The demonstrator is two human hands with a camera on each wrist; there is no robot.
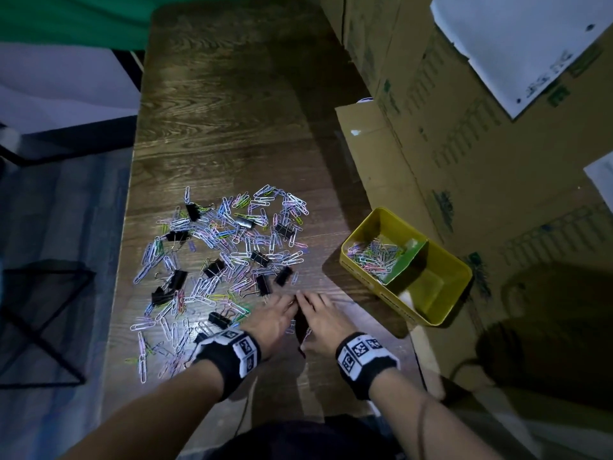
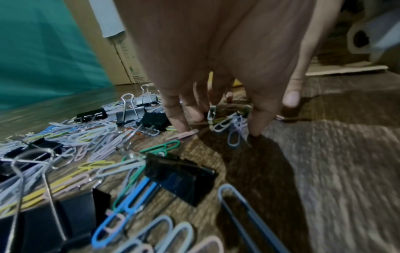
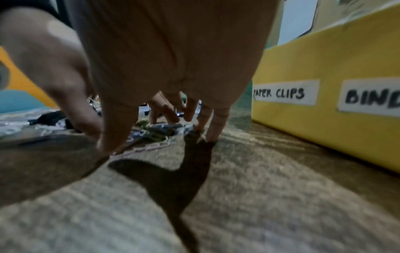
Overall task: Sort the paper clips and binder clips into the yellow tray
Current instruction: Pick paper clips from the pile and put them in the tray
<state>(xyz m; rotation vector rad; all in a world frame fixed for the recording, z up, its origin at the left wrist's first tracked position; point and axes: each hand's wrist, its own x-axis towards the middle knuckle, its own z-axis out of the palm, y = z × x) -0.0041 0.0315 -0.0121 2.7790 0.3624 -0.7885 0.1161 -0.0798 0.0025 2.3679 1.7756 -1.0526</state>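
A spread of coloured paper clips [image 1: 229, 240] mixed with black binder clips [image 1: 262, 283] covers the left middle of the wooden table [image 1: 225, 111]. The yellow tray [image 1: 444, 310] stands to the right. Its far compartment holds paper clips [image 1: 374, 257]; the near one, past a green divider [image 1: 406, 262], looks bare. My left hand [image 1: 285, 303] and right hand [image 1: 306, 302] meet fingertip to fingertip at the pile's near edge. In the left wrist view straight fingers [image 2: 177, 119] stand on the table around a small bunch of paper clips [image 2: 229, 126]. The right fingers [image 3: 216, 130] press down beside clips [image 3: 151, 137].
Labels on the tray wall [image 3: 324, 128] read PAPER CLIPS and BIND. Cardboard boxes [image 1: 464, 134] with a white sheet [image 1: 517, 44] line the table's right side. The table's left edge [image 1: 127, 210] drops to the floor, where a black wire frame [image 1: 43, 310] stands.
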